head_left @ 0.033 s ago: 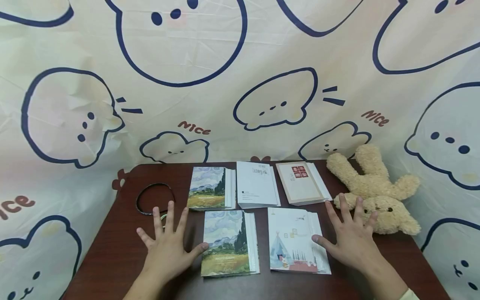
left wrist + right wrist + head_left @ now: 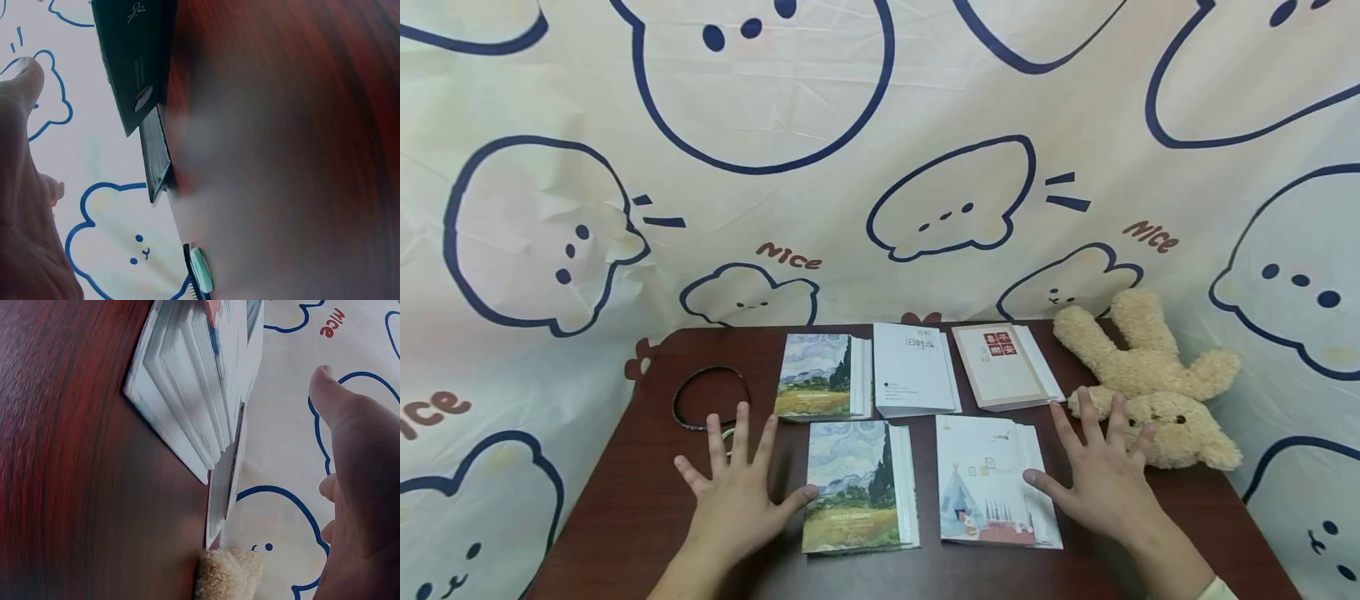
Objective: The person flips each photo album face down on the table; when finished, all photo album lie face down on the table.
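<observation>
My left hand has its fingers spread and holds nothing. Its thumb tip overlaps the left edge of a landscape-painted album in the head view. My right hand is likewise spread and empty, with its thumb over the right edge of a white album with a tent drawing. In the right wrist view, that album's thick pages fan slightly apart, and the right hand is raised above the table. The left wrist view shows the left hand beside a dark green back cover.
Behind lie a second landscape album, a plain white album and a beige album with red squares. A plush bear lies at right, near my right fingertips. A black headband and a green item lie at left.
</observation>
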Tool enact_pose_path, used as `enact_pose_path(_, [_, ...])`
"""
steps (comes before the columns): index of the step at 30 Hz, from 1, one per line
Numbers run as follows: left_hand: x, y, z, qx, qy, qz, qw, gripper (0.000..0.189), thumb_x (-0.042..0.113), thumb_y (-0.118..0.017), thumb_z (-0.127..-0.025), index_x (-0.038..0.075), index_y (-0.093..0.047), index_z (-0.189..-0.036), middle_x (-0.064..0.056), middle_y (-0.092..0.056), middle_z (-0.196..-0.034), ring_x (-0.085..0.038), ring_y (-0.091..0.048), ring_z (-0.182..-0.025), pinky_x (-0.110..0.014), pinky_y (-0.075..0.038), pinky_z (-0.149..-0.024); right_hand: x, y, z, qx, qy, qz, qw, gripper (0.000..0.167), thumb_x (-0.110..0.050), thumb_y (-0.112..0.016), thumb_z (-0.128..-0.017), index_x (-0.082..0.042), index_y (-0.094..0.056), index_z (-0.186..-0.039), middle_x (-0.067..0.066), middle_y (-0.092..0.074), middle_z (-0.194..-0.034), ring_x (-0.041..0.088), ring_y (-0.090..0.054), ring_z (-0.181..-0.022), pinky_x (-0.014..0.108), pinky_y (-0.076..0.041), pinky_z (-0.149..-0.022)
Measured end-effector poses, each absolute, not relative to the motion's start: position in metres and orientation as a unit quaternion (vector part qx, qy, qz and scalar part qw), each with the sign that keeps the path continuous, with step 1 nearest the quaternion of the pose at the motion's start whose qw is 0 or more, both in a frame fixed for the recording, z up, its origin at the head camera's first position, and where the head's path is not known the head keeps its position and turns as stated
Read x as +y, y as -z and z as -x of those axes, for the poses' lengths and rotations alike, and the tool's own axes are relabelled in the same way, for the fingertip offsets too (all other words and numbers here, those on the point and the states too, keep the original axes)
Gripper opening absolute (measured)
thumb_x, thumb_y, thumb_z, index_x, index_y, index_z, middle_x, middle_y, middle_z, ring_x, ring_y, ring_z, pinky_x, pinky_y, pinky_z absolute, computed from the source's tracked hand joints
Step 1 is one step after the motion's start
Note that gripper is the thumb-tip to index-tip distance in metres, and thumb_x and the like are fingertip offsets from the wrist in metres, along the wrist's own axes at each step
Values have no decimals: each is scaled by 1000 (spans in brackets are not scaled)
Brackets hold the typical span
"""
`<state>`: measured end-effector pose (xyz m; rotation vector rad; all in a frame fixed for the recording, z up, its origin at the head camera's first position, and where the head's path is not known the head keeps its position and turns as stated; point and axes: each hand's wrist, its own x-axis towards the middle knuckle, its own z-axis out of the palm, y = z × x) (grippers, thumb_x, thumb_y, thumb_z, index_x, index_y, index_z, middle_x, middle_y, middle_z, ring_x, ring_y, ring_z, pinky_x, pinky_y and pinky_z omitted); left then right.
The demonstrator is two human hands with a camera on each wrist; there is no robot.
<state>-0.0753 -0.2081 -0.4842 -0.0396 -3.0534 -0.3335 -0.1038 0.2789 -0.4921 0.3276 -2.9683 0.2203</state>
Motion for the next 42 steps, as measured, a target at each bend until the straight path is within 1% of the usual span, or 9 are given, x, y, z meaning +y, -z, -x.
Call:
enact_pose_path(7, [-209, 490, 81, -994, 108, 5, 30, 120, 90, -57, -79, 19, -19, -168, -10, 22, -171, -43, 34, -149, -86, 24, -94, 271, 491, 109, -990, -70, -105, 67, 112, -82, -58, -86, -13, -24, -166, 14, 16, -172, 49, 33, -146, 78, 28, -100])
enact_pose_path(14, [-204, 492, 89, -993, 112, 1, 24, 119, 90, -57, -79, 19, -21, -168, -10, 22, -171, -44, 34, -148, -84, 26, -95, 266, 492, 112, -990, -55, -102, 77, 112, -83, -61, -83, -14, -28, -166, 17, 9, -173, 53, 27, -148, 83, 21, -101])
enact_pose_path(18, [-199, 493, 96, -993, 115, 1, 22, 119, 90, -57, -79, 20, -18, -168, -11, 21, -171, -46, 33, -148, -85, 22, -98, 266, 493, 115, -991, -46, -103, 78, 112, -83, -60, -84, -16, -26, -166, 18, 9, -173, 53, 27, -148, 83, 21, -101])
enact_pose_path(26, [-190, 491, 102, -994, 107, 6, 15, 118, 87, -61, -79, 18, -24, -167, -15, 11, -173, -44, 28, -151, -86, 14, -103, 264, 493, 122, -991, -49, -113, 59, 117, -85, -61, -81, -12, -26, -166, 18, 9, -172, 49, 28, -149, 80, 22, -105])
enact_pose_path(29, [-187, 490, 103, -993, 113, 11, 7, 110, 79, -67, -82, 16, -30, -165, -17, 7, -173, -41, 23, -154, -83, 9, -108, 264, 492, 122, -990, -57, -120, 48, 119, -81, -66, -80, -9, -26, -165, 22, -1, -172, 49, 19, -153, 78, 10, -113])
enact_pose_path(32, [-182, 487, 103, -993, 117, 15, 4, 99, 66, -74, -86, 14, -39, -162, -21, -5, -172, -45, 10, -157, -79, -4, -114, 263, 491, 120, -989, -64, -127, 45, 110, -71, -73, -83, -7, -32, -163, 25, -22, -167, 52, -7, -154, 76, -12, -116])
enact_pose_path(36, [-171, 485, 101, -992, 125, 27, 20, 81, 51, -78, -88, 11, -51, -153, -25, -34, -162, -51, -23, -149, -74, -31, -109, 261, 489, 117, -987, -71, -133, 56, 85, -52, -78, -88, -5, -49, -153, 25, -47, -150, 49, -42, -137, 72, -41, -101])
enact_pose_path(39, [-160, 485, 100, -990, 132, 42, 29, 68, 45, -78, -91, 11, -59, -146, -21, -49, -149, -49, -41, -137, -68, -42, -101, 259, 488, 115, -985, -81, -136, 62, 68, -43, -80, -89, -3, -60, -141, 22, -58, -137, 44, -54, -124, 64, -50, -93])
enact_pose_path(42, [-149, 486, 99, -989, 132, 60, 31, 57, 42, -77, -92, 13, -65, -140, -16, -57, -141, -44, -49, -129, -63, -46, -97, 259, 489, 114, -984, -97, -140, 58, 57, -38, -81, -89, -2, -66, -131, 18, -62, -128, 39, -58, -117, 58, -52, -91])
